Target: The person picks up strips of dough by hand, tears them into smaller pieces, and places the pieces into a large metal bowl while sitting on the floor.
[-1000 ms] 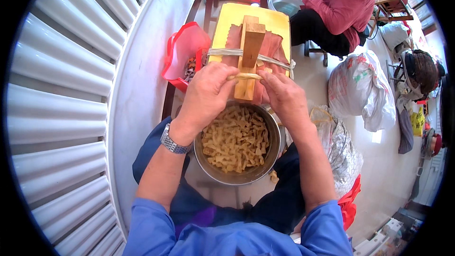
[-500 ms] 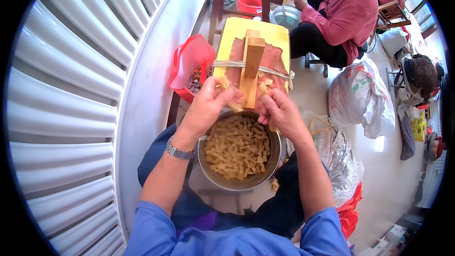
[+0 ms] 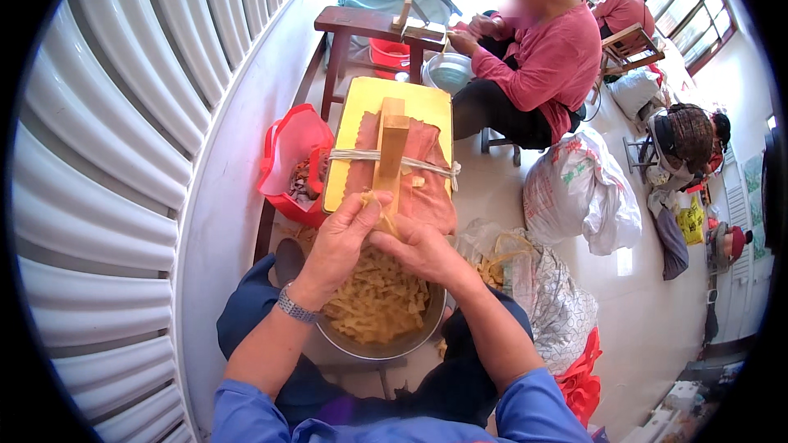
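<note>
My left hand [image 3: 346, 234] and my right hand [image 3: 417, 248] meet above the near rim of a wooden bench, fingers pinched on a thin pale-yellow strip [image 3: 386, 223]. What exactly the strip is, I cannot make out. Directly below sits a round metal pot [image 3: 428, 324] filled with many short tan strips [image 3: 373, 299], partly hidden by my hands. Just beyond my fingers an upright wooden block [image 3: 391, 143] stands on a reddish-brown cloth [image 3: 427, 205] over a yellow board [image 3: 353, 98]. White cord [image 3: 435, 166] binds them across.
Left of the board is a red bag [image 3: 283, 160] with scraps inside; a white radiator [image 3: 107, 221] lines the left wall. A person in pink [image 3: 542, 57] works at another bench [image 3: 353, 18]. White sacks [image 3: 587, 193] and a red bag [image 3: 583, 381] lie to the right.
My hands have come together; before, they were apart, each with a yellow strip piece. The view has shifted, showing more of the far bench and person.
</note>
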### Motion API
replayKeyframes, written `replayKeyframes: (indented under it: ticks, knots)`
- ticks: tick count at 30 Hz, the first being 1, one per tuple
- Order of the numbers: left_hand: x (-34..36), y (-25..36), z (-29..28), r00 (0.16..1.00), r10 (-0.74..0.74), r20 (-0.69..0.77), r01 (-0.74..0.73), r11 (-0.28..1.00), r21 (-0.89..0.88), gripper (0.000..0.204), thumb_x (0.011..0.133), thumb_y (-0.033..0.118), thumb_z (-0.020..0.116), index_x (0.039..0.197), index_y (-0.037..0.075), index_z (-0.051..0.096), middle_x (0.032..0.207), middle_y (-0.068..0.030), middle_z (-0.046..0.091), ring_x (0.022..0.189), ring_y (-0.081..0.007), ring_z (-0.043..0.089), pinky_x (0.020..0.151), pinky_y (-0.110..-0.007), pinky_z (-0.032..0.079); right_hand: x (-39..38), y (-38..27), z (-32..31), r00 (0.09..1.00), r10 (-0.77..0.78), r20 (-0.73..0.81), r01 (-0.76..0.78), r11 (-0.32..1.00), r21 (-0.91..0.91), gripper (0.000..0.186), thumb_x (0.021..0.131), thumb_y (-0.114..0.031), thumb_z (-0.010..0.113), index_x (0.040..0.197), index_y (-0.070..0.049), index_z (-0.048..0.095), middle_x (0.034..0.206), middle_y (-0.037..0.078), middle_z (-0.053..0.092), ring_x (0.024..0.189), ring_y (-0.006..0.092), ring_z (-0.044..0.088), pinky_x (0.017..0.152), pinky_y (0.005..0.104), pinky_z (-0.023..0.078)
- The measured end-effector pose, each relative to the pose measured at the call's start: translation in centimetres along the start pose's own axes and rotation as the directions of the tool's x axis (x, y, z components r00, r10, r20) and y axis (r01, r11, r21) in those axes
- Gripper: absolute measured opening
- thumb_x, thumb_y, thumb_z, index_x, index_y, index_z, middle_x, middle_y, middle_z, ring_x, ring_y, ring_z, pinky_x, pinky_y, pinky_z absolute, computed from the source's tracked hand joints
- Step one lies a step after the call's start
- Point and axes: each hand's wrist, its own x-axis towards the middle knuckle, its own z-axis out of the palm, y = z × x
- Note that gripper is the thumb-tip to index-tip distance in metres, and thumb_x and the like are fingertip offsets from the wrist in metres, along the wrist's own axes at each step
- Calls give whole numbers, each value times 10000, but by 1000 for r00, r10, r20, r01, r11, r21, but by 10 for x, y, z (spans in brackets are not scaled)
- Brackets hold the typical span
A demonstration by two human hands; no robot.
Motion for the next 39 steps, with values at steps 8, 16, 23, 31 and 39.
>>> replayKeyframes:
  ticks: [8, 16, 23, 31, 39]
  knots:
    - [-7, 12, -5, 987, -160, 5, 160, 985, 61, 266, 999, 307, 638, 1099, 61, 650, 900, 38, 590, 746, -51, 523, 668, -204, 430, 3, 15, 11, 986, -151, -71, 154, 987, 48, 288, 1023, -240, 570, 1192, -14, 629, 988, 85, 708, 909, 127, 626, 828, 310, 508]
    - [-7, 4, -17, 956, -283, 79, 290, 952, -98, 188, 971, 289, 680, 971, 115, 610, 712, 63, 540, 564, -36, 423, 511, -195, 322, -2, 13, 11, 989, -145, -17, 142, 984, -103, 213, 987, -237, 592, 1050, -48, 667, 848, 124, 718, 719, 207, 677, 719, 342, 537]
    - [-7, 0, -22, 953, -301, 39, 303, 947, -107, 149, 963, 250, 686, 948, 127, 604, 703, 53, 547, 546, -44, 429, 502, -212, 346, -11, 5, 19, 928, -373, 3, 342, 848, -405, 224, 935, -259, 630, 843, -58, 591, 739, 180, 633, 696, 372, 641, 611, 447, 510]
    - [7, 10, -32, 976, -212, 41, 216, 951, -221, 181, 956, 224, 694, 1005, 80, 596, 716, 14, 565, 598, -79, 511, 559, -222, 417, -15, 8, 27, 871, -374, -318, 247, 894, -374, 194, 962, -205, 651, 872, -35, 632, 724, 166, 610, 646, 344, 623, 562, 387, 466]
    - [10, 10, -31, 982, -187, 1, 185, 972, -145, 187, 943, 189, 703, 1020, 45, 611, 810, -25, 610, 700, -125, 599, 673, -250, 502, 3, 8, 1, 727, -535, -431, 361, 831, -422, 145, 926, -161, 694, 896, -21, 669, 729, 136, 627, 670, 274, 616, 644, 375, 482]
